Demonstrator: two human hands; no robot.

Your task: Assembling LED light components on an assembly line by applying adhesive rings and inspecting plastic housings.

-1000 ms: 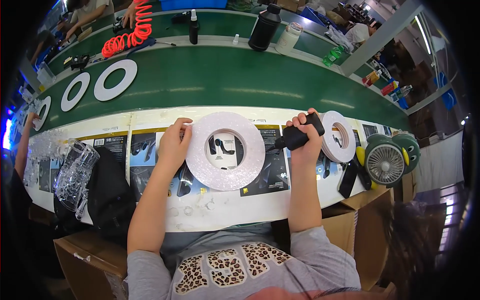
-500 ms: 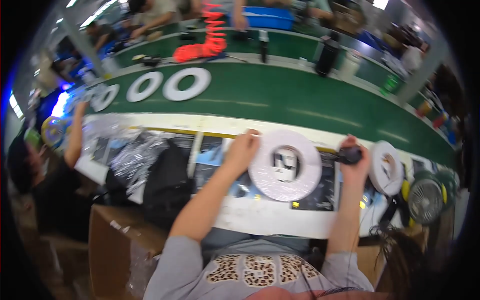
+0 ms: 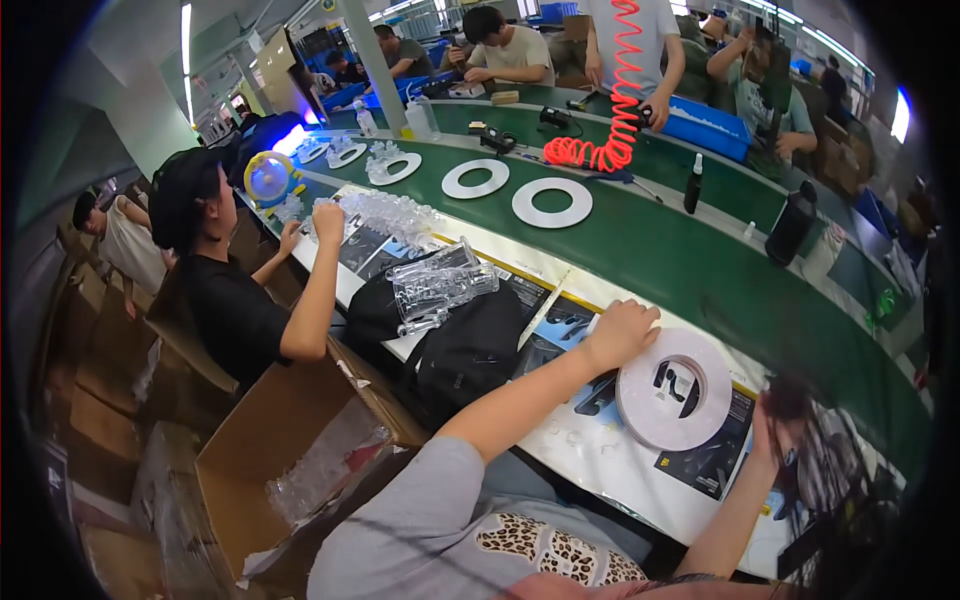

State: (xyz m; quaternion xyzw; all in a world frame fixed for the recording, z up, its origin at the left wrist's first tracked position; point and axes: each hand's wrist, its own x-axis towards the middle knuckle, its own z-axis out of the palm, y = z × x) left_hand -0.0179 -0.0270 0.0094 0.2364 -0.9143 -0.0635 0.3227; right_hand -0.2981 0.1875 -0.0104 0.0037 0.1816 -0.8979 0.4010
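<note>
While the white ring [image 3: 675, 390] lies flat on the printed sheets at the table [image 3: 560, 300] edge, its upper left rim is pinched by the left hand [image 3: 620, 335], fingers closed over it. At the ring's right, the right hand [image 3: 775, 420] is seen blurred near the frame's rim; it appears curled around a dark tool [image 3: 785, 395], though how firmly that grip is closed cannot be told. A black bag [image 3: 465, 355] and clear plastic trays [image 3: 440, 285] are found left of the ring. Two more white rings [image 3: 552, 203] rest on the green belt [image 3: 680, 250] beyond.
</note>
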